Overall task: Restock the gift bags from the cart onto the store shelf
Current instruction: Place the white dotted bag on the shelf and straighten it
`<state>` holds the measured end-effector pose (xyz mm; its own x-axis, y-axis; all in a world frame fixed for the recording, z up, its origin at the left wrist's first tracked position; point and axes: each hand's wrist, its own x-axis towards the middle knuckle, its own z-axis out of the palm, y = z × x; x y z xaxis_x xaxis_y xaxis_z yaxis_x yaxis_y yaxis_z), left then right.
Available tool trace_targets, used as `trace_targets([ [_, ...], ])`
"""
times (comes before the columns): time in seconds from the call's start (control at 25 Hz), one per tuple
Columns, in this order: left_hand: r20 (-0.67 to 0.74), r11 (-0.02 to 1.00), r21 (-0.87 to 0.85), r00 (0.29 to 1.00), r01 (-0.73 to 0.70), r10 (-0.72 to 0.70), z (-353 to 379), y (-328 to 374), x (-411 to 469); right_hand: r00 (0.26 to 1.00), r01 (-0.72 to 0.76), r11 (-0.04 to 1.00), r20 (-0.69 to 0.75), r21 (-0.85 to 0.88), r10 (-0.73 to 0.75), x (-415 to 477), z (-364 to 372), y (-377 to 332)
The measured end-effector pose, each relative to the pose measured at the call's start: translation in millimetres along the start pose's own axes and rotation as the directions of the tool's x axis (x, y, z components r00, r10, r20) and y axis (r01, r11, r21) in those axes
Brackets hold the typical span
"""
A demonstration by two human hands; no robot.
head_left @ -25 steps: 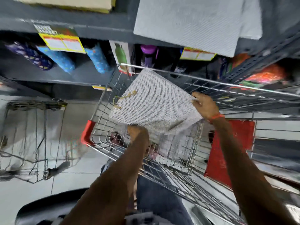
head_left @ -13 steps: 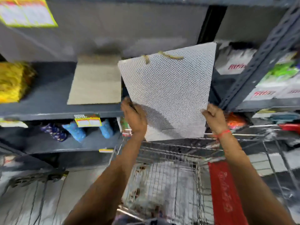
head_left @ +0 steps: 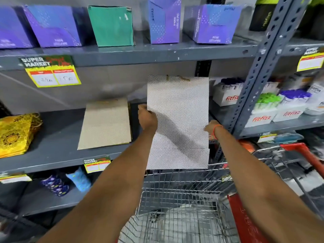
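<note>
White gift bag (head_left: 178, 109) between both hands' fingers (head_left: 142, 108).

Two hands are in the frame, the left hand (head_left: 147, 118) and the right hand (head_left: 211, 128). There is one white dotted gift bag (head_left: 178, 120) in the centre. One beige gift bag (head_left: 105, 123) lies left of centre, and one yellow patterned bag (head_left: 15, 134) is at the left edge. On the top shelf I count four purple boxes, the clearest being one (head_left: 52, 25) at upper left, and one green box (head_left: 112, 25). One wire cart (head_left: 178, 207) is at the bottom. Yellow price tags number at least three, such as one (head_left: 52, 74) at upper left.
</note>
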<state>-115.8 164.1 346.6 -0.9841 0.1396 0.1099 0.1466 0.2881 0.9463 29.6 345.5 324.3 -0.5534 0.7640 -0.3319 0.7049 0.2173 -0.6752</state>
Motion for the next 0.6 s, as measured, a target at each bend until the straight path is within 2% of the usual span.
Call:
trace_targets([
  [0.16, 0.026, 0.999, -0.019, 0.999, 0.038, -0.037, -1, -7, 8, 0.998, -0.048, 0.998, 0.036, -0.03, 0.05, 15, 0, 1],
  [0.28, 0.132, 0.997, -0.029, 0.989, 0.068, -0.064, 0, -27, 21, 0.996, -0.075, 0.997, 0.048, 0.031, 0.074, 30, -7, -3],
  [0.4, 0.273, 0.949, 0.029, 0.911, 0.313, -0.309, 3, -49, 37, 0.991, -0.124, 0.974, 0.078, 0.187, 0.111, 56, -12, -9],
  [0.44, 0.302, 0.94, 0.055, 0.892, 0.336, -0.336, 6, -55, 41, 0.992, -0.121, 0.964, 0.046, 0.236, 0.113, 59, -12, -16],
  [0.52, 0.301, 0.95, 0.057, 0.902, 0.307, -0.31, 20, -59, 51, 0.994, -0.089, 0.972, -0.043, 0.218, 0.101, 56, -8, -33],
  [0.6, 0.231, 0.953, 0.093, 0.925, 0.288, -0.302, 34, -57, 61, 0.994, -0.066, 0.991, -0.081, 0.117, 0.076, 66, 4, -36],
])
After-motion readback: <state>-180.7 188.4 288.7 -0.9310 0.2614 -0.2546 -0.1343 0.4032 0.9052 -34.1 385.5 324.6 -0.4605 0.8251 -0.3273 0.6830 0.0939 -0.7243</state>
